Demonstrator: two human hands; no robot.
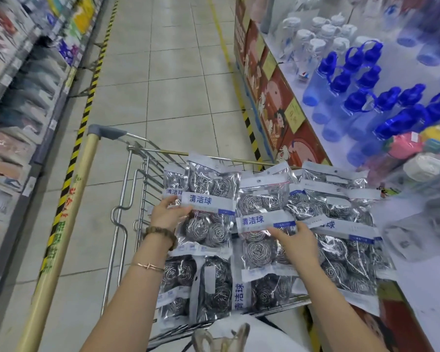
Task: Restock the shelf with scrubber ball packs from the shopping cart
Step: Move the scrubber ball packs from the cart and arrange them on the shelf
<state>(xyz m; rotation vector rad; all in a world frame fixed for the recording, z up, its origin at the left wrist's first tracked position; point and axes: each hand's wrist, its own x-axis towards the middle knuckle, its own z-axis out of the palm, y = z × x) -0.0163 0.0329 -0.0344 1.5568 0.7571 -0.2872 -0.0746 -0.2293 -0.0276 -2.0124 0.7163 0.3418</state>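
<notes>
The left hand (168, 212) pinches a scrubber ball pack (208, 184) by the left end of its white and blue label band, thumb on the front and fingers curled behind, at the centre of the frame. The right hand (299, 241) lies on a second pack (258, 252) just right of the first, thumb stretched along the lower edge of its band; whether its fingers curl round the pack I cannot tell. Both packs sit on top of a pile of like packs (341, 250) filling the wire shopping cart (127, 199) across the lower middle of the frame. The cart's long handle (61, 237) runs down the lower left. A white shelf (417, 275) at the right edge carries blue bottles (361, 97) in the upper right. A beaded bracelet (163, 235) circles the left wrist.
</notes>
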